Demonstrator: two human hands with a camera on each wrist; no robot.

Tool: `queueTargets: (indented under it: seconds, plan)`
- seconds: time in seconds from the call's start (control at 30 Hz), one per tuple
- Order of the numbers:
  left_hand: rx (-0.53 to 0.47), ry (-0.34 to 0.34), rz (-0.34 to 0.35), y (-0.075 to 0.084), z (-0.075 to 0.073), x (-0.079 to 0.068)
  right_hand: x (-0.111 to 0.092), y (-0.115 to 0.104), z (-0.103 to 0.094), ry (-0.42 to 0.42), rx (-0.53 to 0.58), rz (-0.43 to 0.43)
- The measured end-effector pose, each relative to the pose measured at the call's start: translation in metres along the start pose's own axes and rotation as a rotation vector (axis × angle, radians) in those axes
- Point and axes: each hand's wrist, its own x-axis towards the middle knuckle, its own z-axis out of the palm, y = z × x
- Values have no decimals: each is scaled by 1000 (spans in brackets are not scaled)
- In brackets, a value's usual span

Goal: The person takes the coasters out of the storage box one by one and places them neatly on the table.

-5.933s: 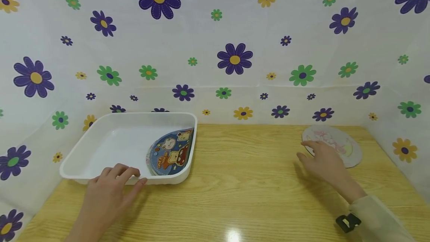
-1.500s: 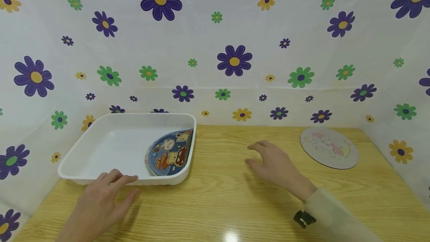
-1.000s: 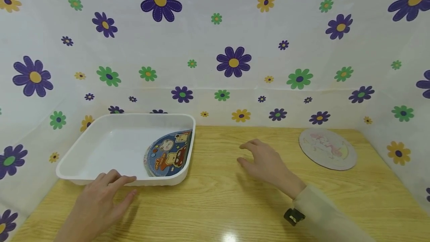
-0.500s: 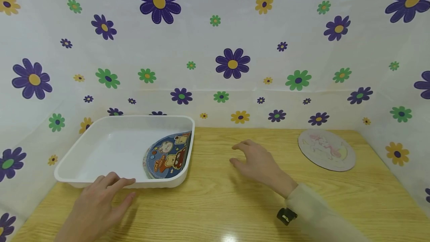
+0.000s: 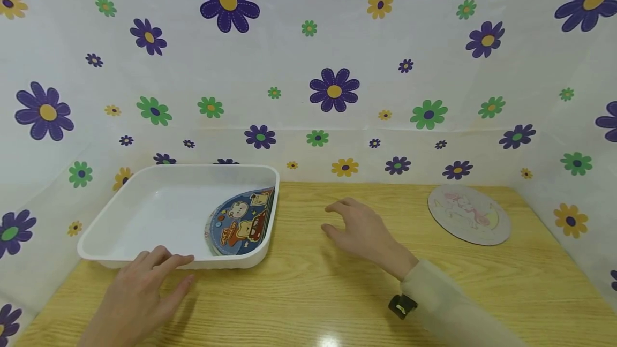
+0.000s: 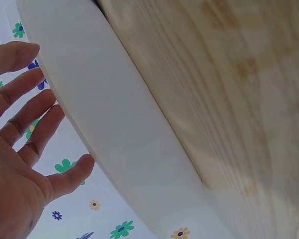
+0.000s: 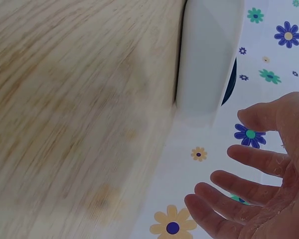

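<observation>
My left hand [image 5: 140, 296] rests its fingertips at the near rim of a white tray [image 5: 175, 264], fingers loosely bent and not curled round it. In the left wrist view those fingertips [image 6: 56, 110] lie along the tray's edge. Inside the tray, a blue round pad [image 5: 243, 224] with cartoon bread and bear pictures leans against the right wall, with the edges of others showing beside it. My right hand [image 5: 361, 232] hovers over the table, right of the tray, holding nothing. Its fingers [image 7: 249, 188] are spread and relaxed in the right wrist view.
A pale round pad [image 5: 469, 216] with a pink unicorn and a yellow moon lies flat at the table's back right. Wood-grain table [image 5: 289, 309] spans the front. A flower-printed white sheet [image 5: 289, 52] encloses the back and sides.
My right hand has moved left, from the unicorn pad towards the tray, with nothing in it. The left hand stays at the tray rim, its thumb slightly lower. The pads keep their places.
</observation>
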Motion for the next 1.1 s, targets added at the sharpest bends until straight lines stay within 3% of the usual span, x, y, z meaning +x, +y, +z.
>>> queueTargets:
  seconds: [0.23,0.5,1.1]
  plan:
    - [-5,18,12,-1,0,0,5,-5,2,-26,16,-1]
    - [5,-51,-29,1,-2,1,8,-8,8,-19,48,-19]
    - [13,-39,-20,0,-1,1,19,-22,20,-46,72,-2]
